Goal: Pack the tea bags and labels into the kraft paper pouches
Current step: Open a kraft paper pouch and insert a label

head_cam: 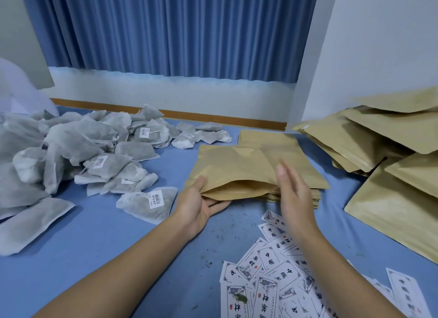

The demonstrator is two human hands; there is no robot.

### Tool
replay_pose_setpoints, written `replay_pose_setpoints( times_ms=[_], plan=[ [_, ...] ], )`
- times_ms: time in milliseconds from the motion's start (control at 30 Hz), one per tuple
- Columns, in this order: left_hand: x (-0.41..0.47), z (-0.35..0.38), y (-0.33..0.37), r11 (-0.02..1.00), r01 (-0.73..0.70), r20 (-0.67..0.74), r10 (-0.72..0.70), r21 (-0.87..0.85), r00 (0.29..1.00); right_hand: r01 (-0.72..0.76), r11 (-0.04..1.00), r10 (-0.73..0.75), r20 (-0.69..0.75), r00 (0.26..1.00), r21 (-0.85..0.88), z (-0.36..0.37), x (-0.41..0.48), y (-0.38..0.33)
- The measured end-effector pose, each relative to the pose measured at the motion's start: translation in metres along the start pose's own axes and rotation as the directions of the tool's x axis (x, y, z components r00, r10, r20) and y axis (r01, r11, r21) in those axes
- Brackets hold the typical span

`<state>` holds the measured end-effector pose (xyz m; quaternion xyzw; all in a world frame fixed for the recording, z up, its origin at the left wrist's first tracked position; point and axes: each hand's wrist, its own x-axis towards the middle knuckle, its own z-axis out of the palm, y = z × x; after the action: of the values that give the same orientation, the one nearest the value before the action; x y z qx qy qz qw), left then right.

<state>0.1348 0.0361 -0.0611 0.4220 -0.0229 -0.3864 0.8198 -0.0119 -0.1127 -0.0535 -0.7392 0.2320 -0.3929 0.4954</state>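
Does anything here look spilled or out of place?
Yes. Dark crumbs lie scattered on the blue sheet beside the labels, and a green leafy bit sits on one label. Probably spilled loose tea.

"中國" in black on the white labels (270, 258); barcode tags (156, 199) illegible

— We see matt brown kraft paper on the pouch (237, 168), lightly creased, with no shine.
— We read the tea bags (71, 152) as soft, fibrous non-woven fabric, dull grey-white (their tags (156, 199) look like printed paper).
— We take the labels (272, 270) for smooth white paper with black print.
— Beneath, we have a matt blue table covering (106, 234). The curtain (166, 28) is pleated blue cloth, and the strip (213, 117) behind looks like wood.
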Motion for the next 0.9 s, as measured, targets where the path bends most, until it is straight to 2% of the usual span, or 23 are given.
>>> replay_pose_setpoints(
  times_ms=[33,67,133,167,233,367,433,500,600,667,767,833,900],
  plan=[
    [0.0,0.001,-0.001,1.0,-0.004,0.01,0.004,0.012,1.0,-0.148,0.989,0.15,-0.064,0.987,0.026,0.002,0.003,-0.003],
    [-0.001,0.001,-0.003,1.0,-0.011,0.02,0.01,0.028,1.0,-0.311,0.946,0.315,-0.034,0.948,0.088,0.003,0.007,-0.003],
    [-0.001,0.002,-0.005,0.998,-0.024,0.027,0.023,0.056,0.999,-0.534,0.818,0.517,0.135,0.845,0.212,0.005,0.008,-0.001],
    [-0.001,0.003,-0.005,0.998,-0.027,0.027,0.026,0.059,0.999,-0.578,0.777,0.55,0.179,0.816,0.249,0.003,0.007,0.0],
    [-0.002,0.005,-0.004,1.0,-0.019,0.037,0.019,0.0,0.999,-0.594,0.72,0.557,0.212,0.803,0.359,-0.001,0.007,0.003],
    [-0.007,0.017,-0.004,0.955,-0.044,0.081,0.07,-0.292,0.994,-0.47,0.551,0.401,0.276,0.874,0.69,0.002,0.008,-0.002],
    [-0.008,0.016,-0.009,0.949,-0.076,0.071,0.102,-0.305,0.992,-0.425,0.57,0.354,0.256,0.899,0.704,0.006,0.005,-0.004],
    [-0.011,0.014,-0.016,0.977,-0.069,0.051,0.081,-0.201,0.995,-0.414,0.639,0.34,0.245,0.908,0.649,0.009,0.0,-0.004],
    [-0.013,0.014,-0.025,0.999,-0.035,0.062,0.037,-0.041,0.997,-0.442,0.708,0.314,0.316,0.895,0.551,0.011,-0.004,-0.005],
    [-0.014,0.017,-0.025,0.997,-0.049,0.079,0.054,-0.06,0.995,-0.452,0.707,0.293,0.357,0.887,0.543,0.013,-0.006,-0.007],
    [-0.015,0.018,-0.022,0.981,-0.146,0.028,0.15,-0.13,0.988,-0.406,0.729,0.296,0.28,0.913,0.551,0.013,-0.008,-0.006],
    [-0.017,0.017,-0.023,0.984,-0.164,0.013,0.165,-0.068,0.986,-0.363,0.772,0.289,0.222,0.931,0.521,0.014,-0.009,-0.004],
    [-0.021,0.017,-0.026,0.991,-0.124,0.041,0.122,0.042,0.992,-0.333,0.818,0.247,0.236,0.94,0.468,0.016,-0.011,-0.005]
  ],
)
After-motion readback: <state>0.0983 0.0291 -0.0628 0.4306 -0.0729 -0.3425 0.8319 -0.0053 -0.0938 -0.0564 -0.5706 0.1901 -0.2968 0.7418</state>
